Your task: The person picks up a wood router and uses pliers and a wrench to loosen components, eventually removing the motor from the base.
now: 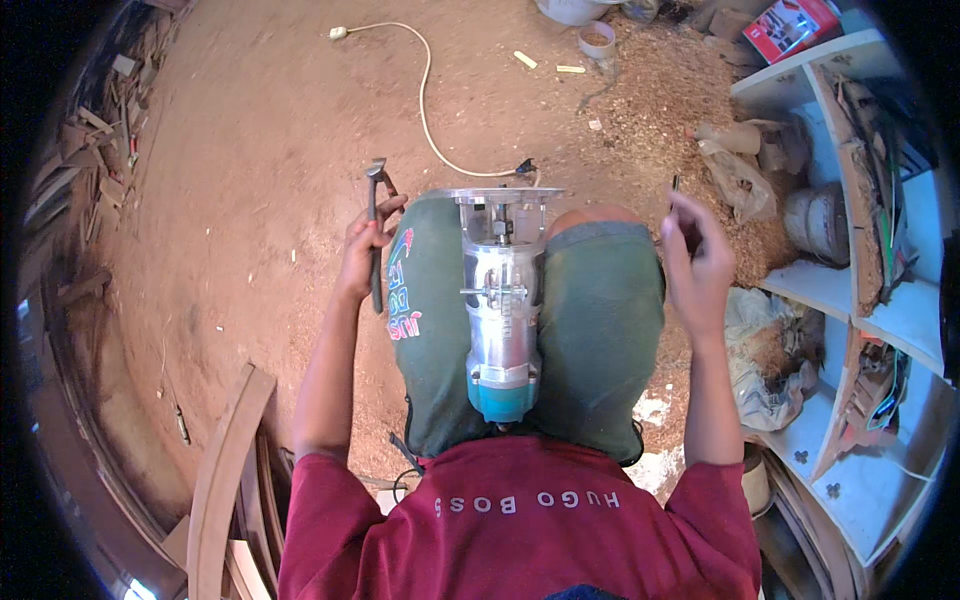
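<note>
The router (502,300) is lying between my thighs (605,310), probably weighing heavy, its stiff, smooth barrel (503,340) offering the surest hold and its clear base (478,215) perhaps scratching easily; my thighs are crowding both sides. My left hand (362,245) is wrapping round a metal tool (373,203), while my right hand (700,255) is hovering half-curled, a small dark piece (676,182) showing at its tip (whether pinched, I cannot tell). The cord (428,80) is trailing ahead, shelves (815,285) standing right

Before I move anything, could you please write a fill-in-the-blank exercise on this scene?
The person's ____ hand holds a dark metal tool.
The shorts beside the power tool are ____.
The far end of the pale cord carries a ____.
The white shelf unit stands at the picture's ____ side.

Missing words: left; green; plug; right.
</note>
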